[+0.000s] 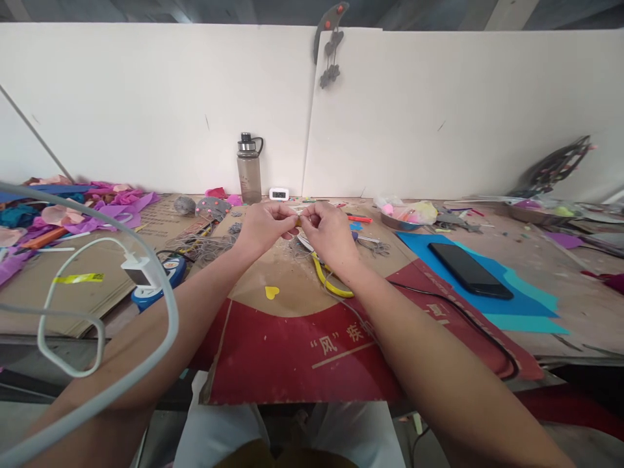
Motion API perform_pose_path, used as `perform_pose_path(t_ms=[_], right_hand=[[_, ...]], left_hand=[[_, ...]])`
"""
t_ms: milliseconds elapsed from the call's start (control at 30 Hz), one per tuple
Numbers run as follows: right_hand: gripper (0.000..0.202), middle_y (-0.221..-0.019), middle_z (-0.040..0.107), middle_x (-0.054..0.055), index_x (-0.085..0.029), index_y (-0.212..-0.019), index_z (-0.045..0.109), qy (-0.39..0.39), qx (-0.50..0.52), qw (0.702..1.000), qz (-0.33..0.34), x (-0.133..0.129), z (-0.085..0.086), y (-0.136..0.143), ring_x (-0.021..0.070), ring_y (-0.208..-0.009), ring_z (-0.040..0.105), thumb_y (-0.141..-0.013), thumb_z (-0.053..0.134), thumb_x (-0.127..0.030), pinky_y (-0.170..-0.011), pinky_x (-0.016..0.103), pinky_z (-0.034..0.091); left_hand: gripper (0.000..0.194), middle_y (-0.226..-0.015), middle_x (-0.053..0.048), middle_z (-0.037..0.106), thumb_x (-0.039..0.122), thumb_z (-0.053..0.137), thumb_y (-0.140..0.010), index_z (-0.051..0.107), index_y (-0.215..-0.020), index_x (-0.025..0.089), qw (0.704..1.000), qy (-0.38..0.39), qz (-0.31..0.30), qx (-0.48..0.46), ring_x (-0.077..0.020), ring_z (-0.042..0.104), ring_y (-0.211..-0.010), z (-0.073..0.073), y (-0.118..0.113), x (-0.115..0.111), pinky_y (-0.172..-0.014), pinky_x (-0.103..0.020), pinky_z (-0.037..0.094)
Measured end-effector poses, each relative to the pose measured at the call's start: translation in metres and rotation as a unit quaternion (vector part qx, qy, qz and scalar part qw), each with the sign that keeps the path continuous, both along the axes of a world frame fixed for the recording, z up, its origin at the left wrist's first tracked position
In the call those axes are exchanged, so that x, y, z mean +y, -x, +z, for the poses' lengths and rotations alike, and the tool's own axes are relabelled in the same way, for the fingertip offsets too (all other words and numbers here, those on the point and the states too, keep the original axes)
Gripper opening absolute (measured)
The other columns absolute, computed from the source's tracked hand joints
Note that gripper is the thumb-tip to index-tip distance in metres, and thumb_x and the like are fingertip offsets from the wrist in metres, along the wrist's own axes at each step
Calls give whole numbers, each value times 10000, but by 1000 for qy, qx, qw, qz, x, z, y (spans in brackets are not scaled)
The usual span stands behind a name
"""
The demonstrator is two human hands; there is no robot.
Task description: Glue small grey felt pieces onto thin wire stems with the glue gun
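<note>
My left hand (267, 227) and my right hand (331, 235) meet above the cardboard sheet (292, 351), fingertips almost touching. Both hands are closed in a pinch around something small and yellowish (299, 221), mostly hidden by the fingers. Below my right hand lies a pair of scissors or pliers with yellow handles (329, 283). A yellow paper heart (272, 292) rests on the brown part of the cardboard. Thin grey wire (212, 249) is tangled left of my left hand.
A bottle (250, 172) and small digital clock (279, 194) stand at the back. A phone (470, 270) lies on blue sheets (433, 260) at right. A white cable (170, 312) loops across the left foreground. Colourful scraps (112, 208) pile at left; a bowl (400, 220) sits behind right.
</note>
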State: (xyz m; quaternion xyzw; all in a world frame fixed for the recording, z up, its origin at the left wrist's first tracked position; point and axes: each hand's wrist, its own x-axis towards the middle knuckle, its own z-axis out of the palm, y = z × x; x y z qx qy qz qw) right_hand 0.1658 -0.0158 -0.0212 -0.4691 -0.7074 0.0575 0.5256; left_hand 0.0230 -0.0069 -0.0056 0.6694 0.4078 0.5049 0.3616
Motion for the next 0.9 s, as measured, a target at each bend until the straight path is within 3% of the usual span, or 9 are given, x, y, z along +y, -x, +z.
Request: perform_pose_path(t_ms=[200,367,600,900], right_hand=[[94,-676,527,-31,-204,-882,499,23,55,998,32,-3,-2,4,122,-601,474,-797,536,-191,-617,275,368],[73,-684,553,-31,-206,-743,483,22,99,993,61,-2,-6,11,108,-608,488,-792,518,-163,-623,264,381],[100,-697,587,-15,-193,-733,533,41,142,988,45,0,-7,11,114,-629,505,-803,550,-263,-635,270,395],[117,-606,498,-56,-190,-699,525,83,224,968,71,5,-7,8,83,-547,408,-738,603,-268,-553,233,341]], left_hand=[[118,-633,-24,658,228,687,-668,628,-688,128,997,-3,20,-75,-130,651,-581,-6,1,9,-535,-228,523],[112,-631,-12,646,228,680,-656,629,-676,131,993,6,22,-113,-109,621,-578,-7,-1,7,-563,-233,520],[126,-672,-16,644,255,688,-654,634,-684,145,992,10,33,-119,-130,641,-622,-7,-4,3,-532,-220,472],[135,-663,-4,627,264,691,-671,612,-668,155,992,12,-9,-127,-126,643,-652,-8,-5,2,-545,-213,439]])
